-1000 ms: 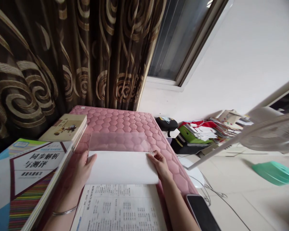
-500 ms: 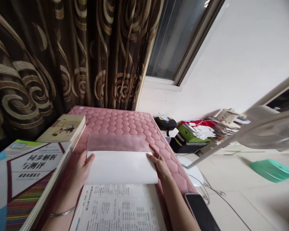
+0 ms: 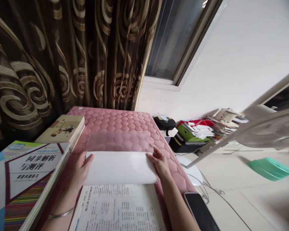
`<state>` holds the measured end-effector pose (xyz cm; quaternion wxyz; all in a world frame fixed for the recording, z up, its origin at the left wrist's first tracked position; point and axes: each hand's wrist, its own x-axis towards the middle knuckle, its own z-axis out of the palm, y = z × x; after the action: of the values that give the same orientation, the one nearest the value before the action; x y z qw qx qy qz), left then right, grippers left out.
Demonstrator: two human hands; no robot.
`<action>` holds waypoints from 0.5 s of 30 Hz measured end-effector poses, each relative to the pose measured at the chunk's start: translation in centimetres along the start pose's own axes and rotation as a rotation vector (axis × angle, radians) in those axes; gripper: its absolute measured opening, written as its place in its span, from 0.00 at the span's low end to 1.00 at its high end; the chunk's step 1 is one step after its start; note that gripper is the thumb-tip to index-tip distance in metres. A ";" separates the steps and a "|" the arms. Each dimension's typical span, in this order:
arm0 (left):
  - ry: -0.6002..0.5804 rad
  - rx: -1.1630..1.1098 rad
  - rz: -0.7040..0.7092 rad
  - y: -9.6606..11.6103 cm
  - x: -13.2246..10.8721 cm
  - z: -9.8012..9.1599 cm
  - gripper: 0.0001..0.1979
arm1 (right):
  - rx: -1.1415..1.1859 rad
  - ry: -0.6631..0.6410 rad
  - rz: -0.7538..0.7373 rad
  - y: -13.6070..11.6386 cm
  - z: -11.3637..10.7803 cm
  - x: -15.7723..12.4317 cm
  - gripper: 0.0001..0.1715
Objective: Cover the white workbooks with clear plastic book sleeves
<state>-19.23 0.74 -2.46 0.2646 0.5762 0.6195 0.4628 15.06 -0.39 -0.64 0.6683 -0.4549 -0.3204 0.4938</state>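
An open book with printed pages lies in front of me on the pink quilted pad. Across its far part is a blank white cover or sheet, with a clear plastic sheet reaching past its far edge. My left hand grips the left edge of the white part and plastic, thumb on top. At the right edge, my right hand pinches the same layers, thumb on top and fingers curled. The fingers under the edges are partly hidden. A metal bangle circles my left wrist.
Stacked books stand at the left on the pink pad. A phone lies at the right edge. Beyond are a white fan, a green plastic container, floor cables and piled papers. A patterned curtain hangs behind.
My right fingers have curled in closer round the plastic's right edge; the index finger was straighter before. The clear flap's far edge sits slightly higher. My left hand has barely moved.
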 end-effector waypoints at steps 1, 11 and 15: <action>0.002 0.002 -0.009 0.0 0.0 0.0 0.16 | -0.005 0.006 -0.011 0.1 0.0 0.1 0.32; 0.026 -0.001 0.030 -0.7 0.0 0.1 0.15 | 0.019 -0.102 0.028 0.3 -0.8 0.1 0.24; -0.020 -0.038 0.037 0.2 -0.1 -0.1 0.15 | 0.053 -0.143 0.062 0.0 -0.8 0.0 0.27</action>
<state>-19.19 0.65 -2.31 0.2729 0.5871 0.5972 0.4735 15.77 -0.65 -0.96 0.6400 -0.4104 -0.3397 0.5537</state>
